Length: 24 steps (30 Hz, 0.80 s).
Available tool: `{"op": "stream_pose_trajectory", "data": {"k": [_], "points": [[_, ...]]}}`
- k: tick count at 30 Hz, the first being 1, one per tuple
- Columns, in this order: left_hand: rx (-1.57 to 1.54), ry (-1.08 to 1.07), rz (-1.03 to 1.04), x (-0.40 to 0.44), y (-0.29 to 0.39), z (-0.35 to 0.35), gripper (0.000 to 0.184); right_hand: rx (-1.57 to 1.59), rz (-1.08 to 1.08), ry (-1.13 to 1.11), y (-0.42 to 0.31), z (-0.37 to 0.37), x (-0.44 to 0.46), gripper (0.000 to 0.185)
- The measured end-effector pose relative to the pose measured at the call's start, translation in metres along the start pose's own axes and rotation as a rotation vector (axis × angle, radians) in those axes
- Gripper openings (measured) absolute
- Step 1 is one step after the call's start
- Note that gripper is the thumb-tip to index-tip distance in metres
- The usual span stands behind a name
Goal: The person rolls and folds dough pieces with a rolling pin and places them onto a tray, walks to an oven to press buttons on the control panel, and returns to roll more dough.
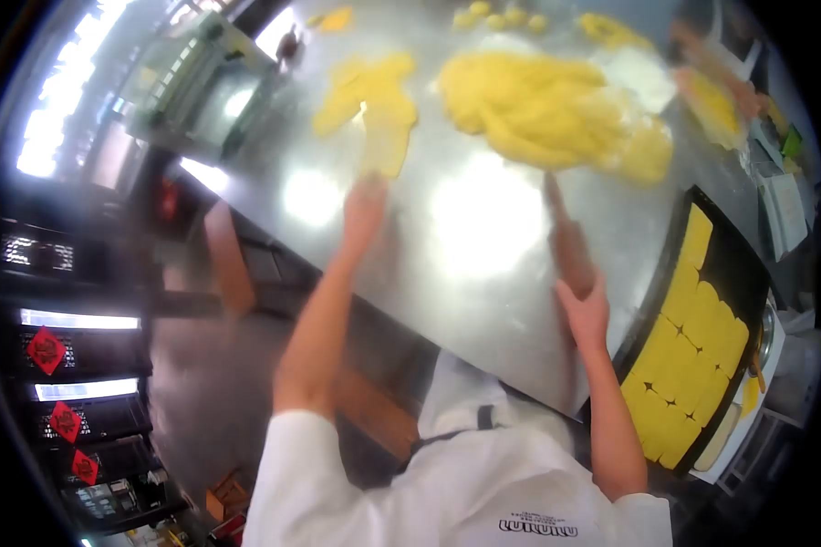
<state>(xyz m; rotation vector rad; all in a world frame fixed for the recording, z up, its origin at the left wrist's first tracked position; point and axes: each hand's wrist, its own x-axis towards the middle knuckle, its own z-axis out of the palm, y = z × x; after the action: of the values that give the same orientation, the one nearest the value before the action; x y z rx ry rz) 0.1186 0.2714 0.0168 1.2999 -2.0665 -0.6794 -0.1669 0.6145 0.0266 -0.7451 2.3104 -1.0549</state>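
My left hand [365, 202] is closed at the lower edge of a flat, ragged piece of yellow dough [388, 105] on the steel table. Its fingertips are blurred, and they seem to pinch that edge. In my right hand [587, 314] is a brown wooden rolling pin [566, 232], gripped at its near end and pointing away from me. The pin's far tip comes up to the front of a large, folded mound of yellow dough [556, 109]. White flour [637, 77] lies against the mound's right side.
The steel table [337, 246] reflects bright lights. Right of me, a black tray [748, 264] holds rows of flat yellow dough pieces [689, 365]. Small dough balls [497, 16] sit at the far edge. Another person's arm [716, 59] reaches in at far right. A machine [196, 87] stands left.
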Motion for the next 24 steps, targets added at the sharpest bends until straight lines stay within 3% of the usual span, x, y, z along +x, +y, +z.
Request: {"op": "stream_pose_trajectory", "data": {"k": [3, 6, 9, 15, 19, 24], "points": [[0.196, 0.004, 0.115, 0.085, -0.031, -0.008, 0.053, -0.255, 0.139, 0.095, 0.0, 0.022, -0.011, 0.076], [0.312, -0.197, 0.187, 0.137, -0.014, -0.019, 0.056, -0.402, 0.126, 0.143, -0.01, 0.036, -0.017, 0.073], [0.465, -0.213, 0.483, 0.161, -0.083, 0.018, 0.052, -0.546, -0.096, 0.278, 0.005, 0.05, -0.022, 0.073], [0.478, -0.122, 0.678, 0.154, -0.072, 0.026, 0.043, -0.482, -0.251, 0.406, 0.01, 0.051, -0.016, 0.073], [0.59, -0.196, 0.537, 0.161, -0.057, 0.018, 0.032, -0.629, -0.185, 0.405, 0.001, 0.054, -0.012, 0.073], [0.513, -0.233, 0.479, 0.18, -0.053, 0.011, 0.016, -0.564, -0.041, 0.392, 0.009, 0.056, -0.009, 0.074]]}}
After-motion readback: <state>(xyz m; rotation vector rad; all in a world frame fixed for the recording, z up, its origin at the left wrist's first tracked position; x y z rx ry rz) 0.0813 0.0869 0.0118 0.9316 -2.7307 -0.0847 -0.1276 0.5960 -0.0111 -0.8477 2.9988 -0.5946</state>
